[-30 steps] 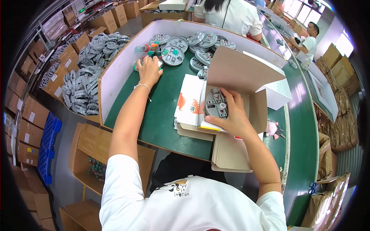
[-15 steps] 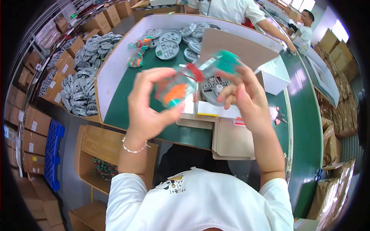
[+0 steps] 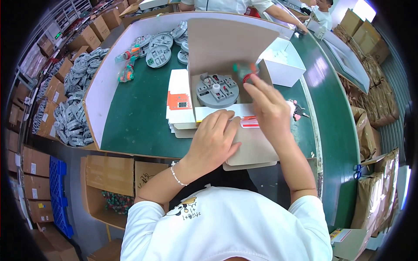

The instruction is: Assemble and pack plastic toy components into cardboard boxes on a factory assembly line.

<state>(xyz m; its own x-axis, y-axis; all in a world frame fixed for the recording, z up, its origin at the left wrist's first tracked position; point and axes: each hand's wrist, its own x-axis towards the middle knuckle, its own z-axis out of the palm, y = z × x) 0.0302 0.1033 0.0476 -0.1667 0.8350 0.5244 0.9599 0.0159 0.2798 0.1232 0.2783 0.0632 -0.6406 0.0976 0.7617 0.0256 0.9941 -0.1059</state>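
Note:
A cardboard box (image 3: 222, 48) stands on the green table in front of me, its lid raised at the back. Inside lies a round grey disc (image 3: 217, 99) with small parts set in its face and a white knob at the middle. My right hand (image 3: 271, 104) reaches over the box's right side, fingertips closed on a clear-and-teal plastic piece with red wire (image 3: 246, 71); motion blurs it. My left hand (image 3: 213, 135) lies on the box's front flap, fingers stretched out and thumb apart, holding nothing.
Stacked printed cards (image 3: 179, 101) lie left of the box, a white box (image 3: 284, 65) right. Grey discs (image 3: 158, 55) and wrapped orange-teal pieces (image 3: 126, 73) sit farther left. A carton of discs (image 3: 74, 115) stands beyond the table's left wall. Another person (image 3: 235, 5) is across the table.
My hands have come down from above the table to the box. The left has let go of the plastic piece; the right has carried it over the box. The view has shifted.

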